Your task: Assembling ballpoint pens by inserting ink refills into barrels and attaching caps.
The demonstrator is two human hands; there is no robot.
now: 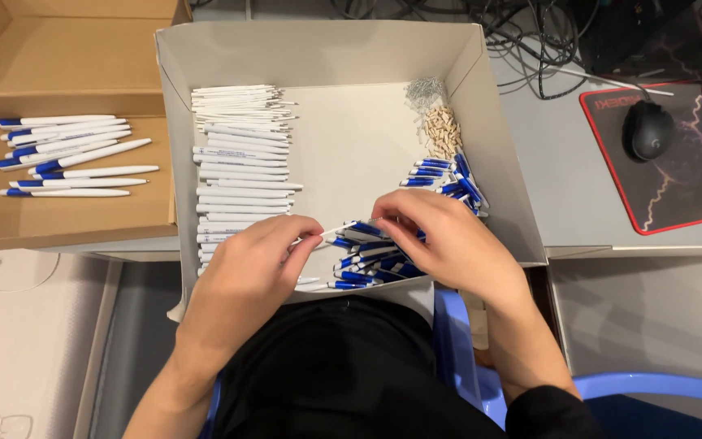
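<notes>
Holding a thin white pen part (331, 232) between both hands, the person works over a grey box (497, 122) set on the lap. The left hand (249, 268) pinches one end of the part between thumb and fingertips; the right hand (440, 236) closes on the other end, fingers curled over it. The hands sit close together but do not touch. The part hangs just above the box floor, at the near edge, over a loose heap of blue-and-white pieces (371, 264).

Handling, as a judgement: the part looks light, stiff and smooth, of moulded plastic. It is likely to slip if gripped by the tips alone, and a narrow tube of this kind may bend or crack under side load. Grip is best taken near each end, with force along the axis.

White barrels (241, 162) lie stacked at the left of the box. Springs (424, 91) and small tan pieces (442, 130) lie at the far right. Finished pens (71, 154) lie in a brown carton (67, 57) to the left. A mouse (647, 130) rests on a mat (684, 187).
</notes>
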